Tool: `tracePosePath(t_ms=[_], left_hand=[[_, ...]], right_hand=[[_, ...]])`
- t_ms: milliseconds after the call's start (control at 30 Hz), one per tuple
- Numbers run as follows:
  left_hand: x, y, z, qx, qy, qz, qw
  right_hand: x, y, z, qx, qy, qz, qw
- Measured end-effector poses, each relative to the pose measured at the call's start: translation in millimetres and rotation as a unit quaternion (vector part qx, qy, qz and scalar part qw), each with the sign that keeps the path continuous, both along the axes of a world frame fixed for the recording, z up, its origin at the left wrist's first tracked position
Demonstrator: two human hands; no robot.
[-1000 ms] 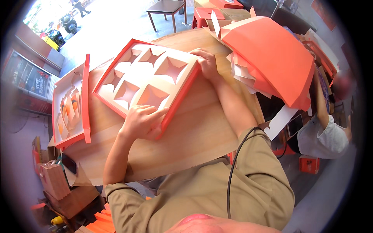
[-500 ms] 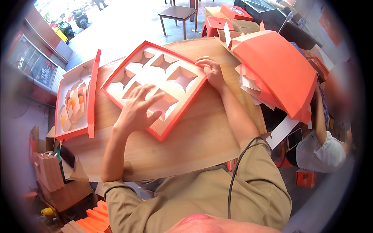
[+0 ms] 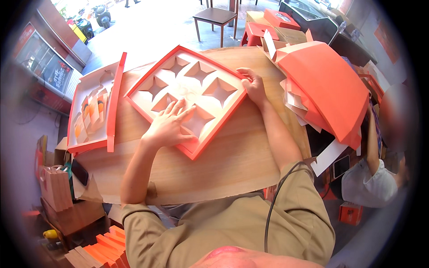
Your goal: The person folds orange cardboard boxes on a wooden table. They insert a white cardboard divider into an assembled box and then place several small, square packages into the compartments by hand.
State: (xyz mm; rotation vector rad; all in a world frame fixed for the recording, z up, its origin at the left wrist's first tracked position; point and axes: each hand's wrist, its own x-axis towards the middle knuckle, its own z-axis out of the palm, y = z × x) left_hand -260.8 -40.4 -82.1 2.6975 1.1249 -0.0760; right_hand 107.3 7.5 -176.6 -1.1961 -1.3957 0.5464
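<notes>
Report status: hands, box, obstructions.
Left hand flat, pressing the cream star-cutout insert in the orange square cardboard box. Right hand gripping its right corner. Orange flat-box stack close on the right, not touching.

Orange box tray point(image 3: 187, 96) with cream star-cut insert.
Lies flat on wooden tabletop point(image 3: 232, 165), turned diagonally, six compartments empty.

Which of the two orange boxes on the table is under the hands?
The middle box with star-shaped cut-outs: left hand flat on it, right hand at its edge. The left box lies untouched.

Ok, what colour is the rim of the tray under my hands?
Orange-red rim on the tray, with a pale cream divider insert; the head view shows it.
</notes>
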Motion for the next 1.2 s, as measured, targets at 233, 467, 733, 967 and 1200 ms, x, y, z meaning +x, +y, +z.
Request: tracePosePath(t_ms=[233,467,733,967,1200], left_hand=[[-34.1,21.0,17.0,0.050,-0.080,0.065,0.993],[-55.3,45.0,2.3,0.068,0.019,0.145,0.987],[-60.4,38.1,14.3,0.059,-0.013,0.137,0.989],[-45.3,26.5,20.2,0.025,0.015,0.100,0.995],[-59.6,34.1,22.5,0.040,0.014,0.152,0.988]], right_hand=[[-0.7,-4.8,16.2,0.055,-0.085,-0.019,0.995],[-6.4,-10.7,31.7,0.013,-0.156,-0.001,0.988],[-38.3,-26.0,81.6,-0.008,-0.364,-0.030,0.931],[-50.6,-36.8,83.7,-0.105,-0.524,0.003,0.845],[-72.3,-41.3,76.8,-0.031,-0.421,0.118,0.899]])
